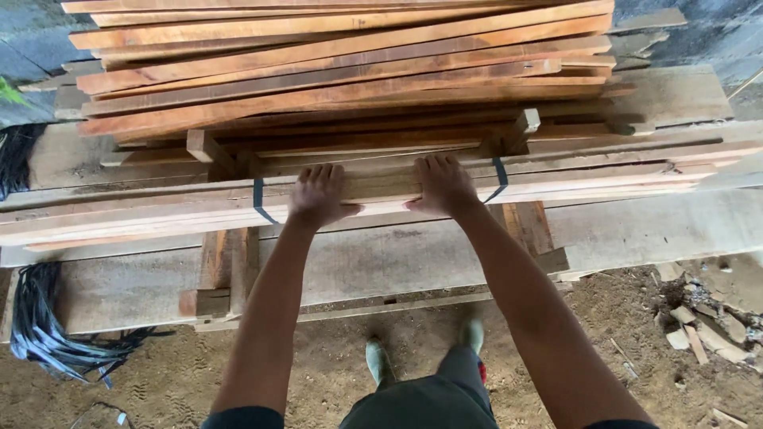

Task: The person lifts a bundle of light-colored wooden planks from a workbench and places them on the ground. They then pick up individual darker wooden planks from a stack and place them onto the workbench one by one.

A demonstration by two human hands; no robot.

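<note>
**Both hands pressed on a strapped bundle of wooden slats**

Left hand (319, 196) is laid palm down on the bundled slats (373, 191), fingers stretched out flat over the top and thumb hooked down the near face; nothing is clasped in it. The right hand (443, 184) is set just beside it in the same way, fingers spread forward on the top of the bundle, thumb turned toward the left hand. Whether the fingertips curl over the far edge cannot be told from this angle.

The bundle is seen lying lengthwise along the near edge of a rough wooden bench (636, 230), reaching from its left end to its right end. Two dark straps are wrapped around it: one strap (260, 200) just left of the left hand, another strap (499, 176) just right of the right hand.

Behind the bundle, a tall stack of reddish slats (342, 71) is piled toward the bench's far edge, resting on short cross blocks (208, 149). A heap of dark strapping (44, 326) is seen by the bench's near left corner, on the dirt floor (334, 357). Wood scraps (699, 326) are scattered near the right end.
</note>
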